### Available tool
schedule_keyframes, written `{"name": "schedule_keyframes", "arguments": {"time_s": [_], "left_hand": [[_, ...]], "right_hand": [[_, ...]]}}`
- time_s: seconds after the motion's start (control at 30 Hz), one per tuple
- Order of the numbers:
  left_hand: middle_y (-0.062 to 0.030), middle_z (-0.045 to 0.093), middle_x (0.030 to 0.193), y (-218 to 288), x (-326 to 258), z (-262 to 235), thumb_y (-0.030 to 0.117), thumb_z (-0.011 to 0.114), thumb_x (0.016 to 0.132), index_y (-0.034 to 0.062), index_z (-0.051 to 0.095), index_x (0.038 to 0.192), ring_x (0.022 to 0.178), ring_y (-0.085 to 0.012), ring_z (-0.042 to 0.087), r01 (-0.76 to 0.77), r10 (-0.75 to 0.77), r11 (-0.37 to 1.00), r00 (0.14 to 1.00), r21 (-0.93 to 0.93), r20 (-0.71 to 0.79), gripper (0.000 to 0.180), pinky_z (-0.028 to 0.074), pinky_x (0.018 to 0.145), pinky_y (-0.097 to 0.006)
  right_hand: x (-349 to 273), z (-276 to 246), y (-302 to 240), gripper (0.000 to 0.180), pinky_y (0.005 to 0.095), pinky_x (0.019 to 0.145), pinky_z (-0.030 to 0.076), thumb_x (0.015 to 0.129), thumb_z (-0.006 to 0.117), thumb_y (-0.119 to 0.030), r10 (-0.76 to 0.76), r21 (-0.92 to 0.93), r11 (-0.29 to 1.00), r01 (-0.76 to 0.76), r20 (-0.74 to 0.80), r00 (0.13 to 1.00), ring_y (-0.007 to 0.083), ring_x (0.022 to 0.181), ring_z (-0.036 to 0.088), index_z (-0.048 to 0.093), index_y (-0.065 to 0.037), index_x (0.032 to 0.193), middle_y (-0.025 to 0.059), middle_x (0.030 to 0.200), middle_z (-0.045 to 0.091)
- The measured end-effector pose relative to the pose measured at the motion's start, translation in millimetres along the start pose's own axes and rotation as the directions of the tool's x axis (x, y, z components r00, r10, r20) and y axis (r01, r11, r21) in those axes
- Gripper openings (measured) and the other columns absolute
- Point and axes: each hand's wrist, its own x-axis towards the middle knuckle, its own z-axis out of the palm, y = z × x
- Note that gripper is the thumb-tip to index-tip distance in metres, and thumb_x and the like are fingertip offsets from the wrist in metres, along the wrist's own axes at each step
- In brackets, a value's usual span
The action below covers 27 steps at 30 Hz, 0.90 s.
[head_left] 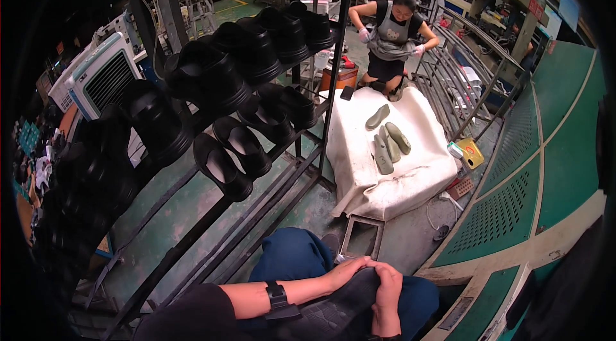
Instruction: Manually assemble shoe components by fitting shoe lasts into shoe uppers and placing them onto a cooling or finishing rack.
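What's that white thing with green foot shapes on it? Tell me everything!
It's an off-white, fabric-like cover over something low and boxy, hanging in creases and smudged near the front. Green foot-shaped pieces lie on top, and a flat black thing rests at the far left corner. What's underneath is hidden.

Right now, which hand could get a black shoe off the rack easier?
Probably the left hand: the black shoes are on that side; the right hand is farther away. Both hands touch a dark item, though.
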Motion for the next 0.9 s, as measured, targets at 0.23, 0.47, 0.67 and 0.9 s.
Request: {"name": "schedule_keyframes", "arguments": {"time_s": [0.23,0.47,0.67,0.9], "left_hand": [[-0.0138,0.066,0.120,-23,-51,-16,0.041,0.048,0.099,0.0070,0.061,0.126,0.108,-0.0211,0.065,0.458,-0.459,0.822,0.885,-0.337,0.081,0.045,0.053,0.092,-0.037],[-0.0110,0.069,0.116,-64,-64,-37,0.032,0.043,0.102,0.0039,0.062,0.123,0.099,-0.0236,0.069,0.454,-0.255,0.569,0.890,-0.686,0.378,0.039,0.055,0.090,-0.036],[-0.0101,0.069,0.115,-27,-100,-11,0.040,0.044,0.103,0.0051,0.063,0.123,0.099,-0.0250,0.068,0.419,-0.398,0.661,0.899,-0.623,0.183,0.044,0.056,0.087,-0.036],[-0.0120,0.068,0.117,-28,-108,-21,0.044,0.042,0.104,0.0055,0.061,0.126,0.101,-0.0246,0.068,0.561,-0.435,0.516,0.823,-0.647,0.366,0.049,0.056,0.090,-0.037]], "right_hand": [[53,-27,-11,0.040,0.0376,0.075,0.058,0.088,0.047,-0.023,0.212,0.428,0.881,-0.200,0.022,0.977,0.0310,0.077,0.068,0.067,0.011,0.092,0.0233,0.087,0.070],[26,-8,32,0.047,0.0429,0.083,0.058,0.091,0.044,-0.037,0.075,0.482,0.875,-0.042,-0.051,0.996,0.0321,0.091,0.067,0.059,-0.001,0.117,0.0202,0.112,0.066],[19,-2,34,0.040,0.0381,0.088,0.054,0.093,0.042,-0.028,0.095,0.592,0.805,-0.039,-0.063,0.994,0.0280,0.098,0.065,0.060,0.001,0.112,0.0196,0.110,0.066],[13,7,30,0.040,0.0439,0.083,0.057,0.090,0.044,-0.031,0.062,0.525,0.851,-0.001,-0.100,0.993,0.0324,0.095,0.066,0.057,-0.001,0.114,0.0175,0.109,0.064]]}}
